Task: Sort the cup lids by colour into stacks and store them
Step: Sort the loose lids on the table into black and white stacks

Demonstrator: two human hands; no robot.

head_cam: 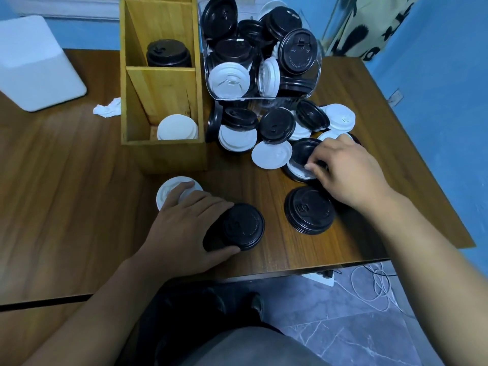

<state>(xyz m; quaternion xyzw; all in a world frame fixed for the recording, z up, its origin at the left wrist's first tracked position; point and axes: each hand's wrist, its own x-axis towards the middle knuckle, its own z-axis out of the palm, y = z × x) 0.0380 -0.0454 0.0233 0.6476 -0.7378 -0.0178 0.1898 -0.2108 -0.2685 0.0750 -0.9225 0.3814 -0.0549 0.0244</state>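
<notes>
In the lower middle of the frame the left hand (182, 228) grips a short stack of black lids (243, 225) on the wooden table (66, 180), thumb along its near edge and fingers curved over its far side. The forefinger reaches across a white stack (169, 190) just above it.

At centre right the right hand (348, 173) has its fingers curled, and the fingertips (310, 166) pinch a white lid (297, 167) that lies inside an upturned black one. A single black lid (310, 210) sits just below that hand.

Above the right hand spreads a loose heap of lids (277, 128), black and white mixed, spilling from a clear bin (261, 56) at the top centre that is full of both colours.

Left of the bin stands a wooden box (161, 83) with two compartments: the upper one holds stored black lids (169, 54), the lower one stored white lids (177, 126).

A crumpled tissue (107, 108) lies beside the box, and a white container (34, 62) stands at the upper left.
</notes>
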